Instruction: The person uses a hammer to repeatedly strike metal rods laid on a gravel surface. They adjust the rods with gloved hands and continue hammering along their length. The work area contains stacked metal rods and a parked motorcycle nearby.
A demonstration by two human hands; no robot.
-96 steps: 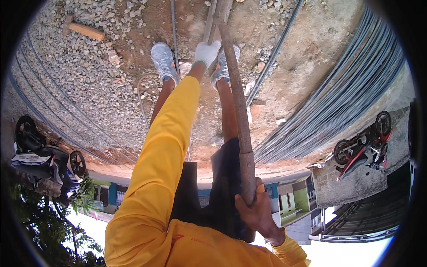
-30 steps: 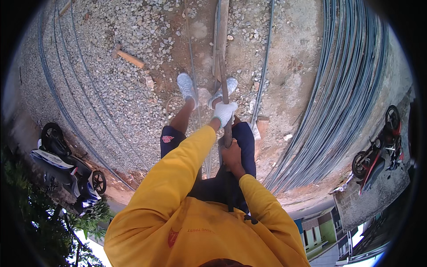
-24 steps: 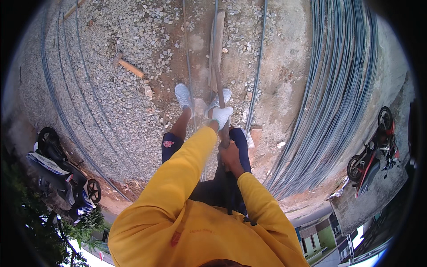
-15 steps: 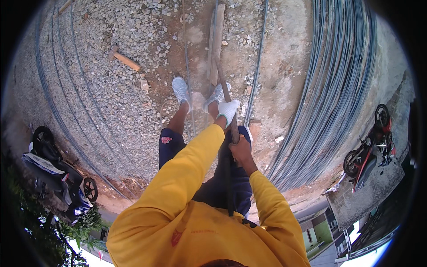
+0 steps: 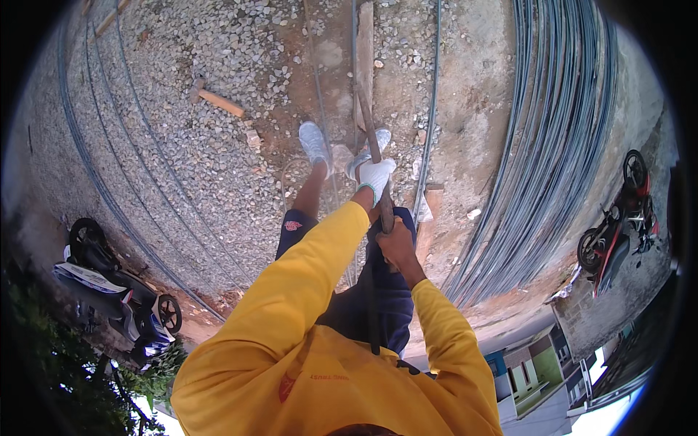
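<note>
A long brownish bar, which looks like metal, slants from the ground past my shoes toward my body. My left hand, in a white glove, is wrapped round its middle. Closer to me, my bare right hand is closed round the same bar. Its far end reaches a wooden plank lying on the ground; whether it touches the plank I cannot tell. Below my right hand a dark length continues in front of my trousers up to my yellow shirt.
A hammer with a wooden handle lies on gravel to the left. Many long steel rods are bundled at right; a single rod runs nearer my feet, beside a wooden piece. Motorbikes stand at left and right.
The ground, my feet and the motorbikes sit farther right in the picture, as the view has shifted. Both hands keep their hold on the bar, almost unmoved.
</note>
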